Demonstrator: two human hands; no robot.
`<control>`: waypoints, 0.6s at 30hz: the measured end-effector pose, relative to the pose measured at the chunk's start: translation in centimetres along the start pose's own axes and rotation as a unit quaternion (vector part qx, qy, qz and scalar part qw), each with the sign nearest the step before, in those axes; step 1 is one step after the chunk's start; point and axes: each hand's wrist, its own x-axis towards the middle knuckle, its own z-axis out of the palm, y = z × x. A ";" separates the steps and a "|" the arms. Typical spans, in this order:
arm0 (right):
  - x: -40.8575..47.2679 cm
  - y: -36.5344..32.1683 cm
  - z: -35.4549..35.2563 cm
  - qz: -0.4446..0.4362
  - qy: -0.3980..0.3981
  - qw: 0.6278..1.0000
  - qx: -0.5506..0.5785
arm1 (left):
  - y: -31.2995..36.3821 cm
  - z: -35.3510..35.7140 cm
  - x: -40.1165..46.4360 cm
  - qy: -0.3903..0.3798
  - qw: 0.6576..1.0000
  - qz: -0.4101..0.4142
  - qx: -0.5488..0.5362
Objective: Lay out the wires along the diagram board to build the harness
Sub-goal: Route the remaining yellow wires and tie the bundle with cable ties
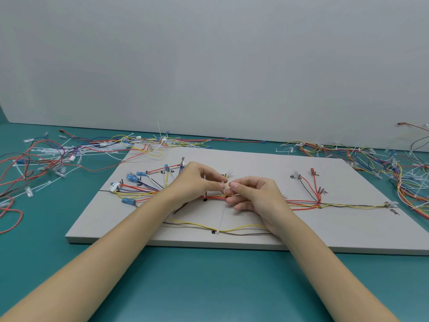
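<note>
My worktop (209, 287) is teal and runs back to a pale grey wall panel (209, 54) standing along its far edge. A light grey diagram board (255, 238) lies flat on it, set a little toward the right, its near edge parallel to mine and its right end running out of view. On the bare teal at the far left corner sits a loose tangle of wires (46, 156), red, blue, black and white, mixed with white cable ties (43, 187); some strands spill over the board's far left corner. At the far right edge lies a second heap of wires (371, 159), mostly red, orange and yellow.
</note>
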 end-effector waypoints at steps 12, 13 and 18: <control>-0.2 0.0 0.2 0.031 0.039 0.998 0.037 | -0.5 0.2 0.2 -0.020 0.999 0.020 -0.041; -0.2 0.0 0.3 0.026 0.045 0.998 0.039 | -0.5 0.2 0.2 -0.017 0.999 0.021 -0.044; -0.3 0.1 0.2 0.005 0.036 0.999 0.037 | -0.4 0.3 0.2 -0.010 0.999 0.023 -0.045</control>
